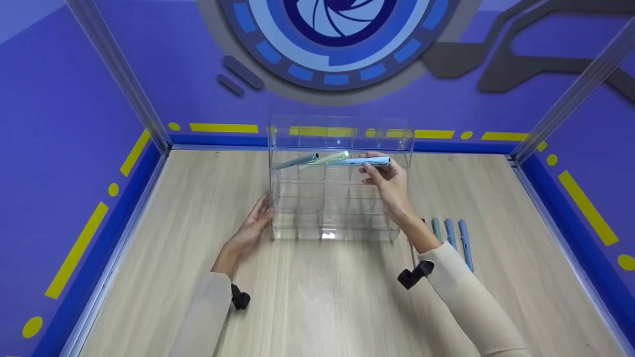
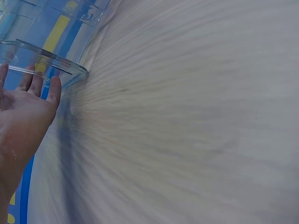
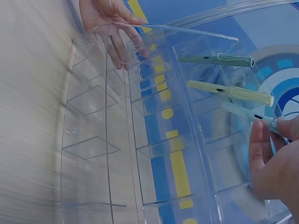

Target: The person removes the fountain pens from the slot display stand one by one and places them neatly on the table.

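While hands steady it, clear organizer holds three pastel pens.

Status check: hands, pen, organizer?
Left hand open, steadying clear organizer. Right hand pinching light blue pen at top slot. Two pens already in; nothing blocking.

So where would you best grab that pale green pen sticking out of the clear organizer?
Probably by its free capped end, coming from the front. The pale green pen lies tilted in a top cell of the clear organizer, cap end jutting out, between a grey-green pen and the light blue pen in the right hand.
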Tool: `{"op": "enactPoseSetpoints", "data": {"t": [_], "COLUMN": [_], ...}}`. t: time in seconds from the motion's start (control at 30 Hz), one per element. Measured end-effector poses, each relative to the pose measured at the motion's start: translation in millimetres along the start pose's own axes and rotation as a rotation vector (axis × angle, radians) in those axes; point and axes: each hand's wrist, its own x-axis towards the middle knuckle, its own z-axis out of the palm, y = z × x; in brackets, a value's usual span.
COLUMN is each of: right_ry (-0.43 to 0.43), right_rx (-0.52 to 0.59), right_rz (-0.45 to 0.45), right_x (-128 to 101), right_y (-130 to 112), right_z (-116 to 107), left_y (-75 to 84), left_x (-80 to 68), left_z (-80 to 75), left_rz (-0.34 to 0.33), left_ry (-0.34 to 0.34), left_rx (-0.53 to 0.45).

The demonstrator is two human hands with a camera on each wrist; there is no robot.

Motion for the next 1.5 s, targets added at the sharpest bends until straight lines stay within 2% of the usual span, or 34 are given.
{"op": "enactPoseSetpoints", "data": {"t": [0.27,0.57,0.87,1.17,1.5], "right_ry": [0.053,0.072,0.078,0.156,0.185], "right_rx": [-0.021,0.055,0.046,0.013,-0.07], "right_rz": [-0.06,-0.102,-0.101,-0.103,-0.077], "right_x": [-9,-16,-23,-30,-36], "right_y": [-10,-19,-20,-12,-7], "right_z": [-12,-23,-36,-58,-76], "left_y": [-1.7,-3.1,-4.4,-6.5,-4.4], "left_x": [-0.2,0.2,1.6,0.7,-0.3], "left_z": [-1.1,-0.8,-2.4,0.3,-0.1], "left_rz": [0.014,0.025,0.038,0.052,0.007], "left_ry": [-0.02,-0.022,-0.011,-0.026,0.003], "left_rx": [-0.005,-0.003,-0.005,-0.022,-0.017]}}
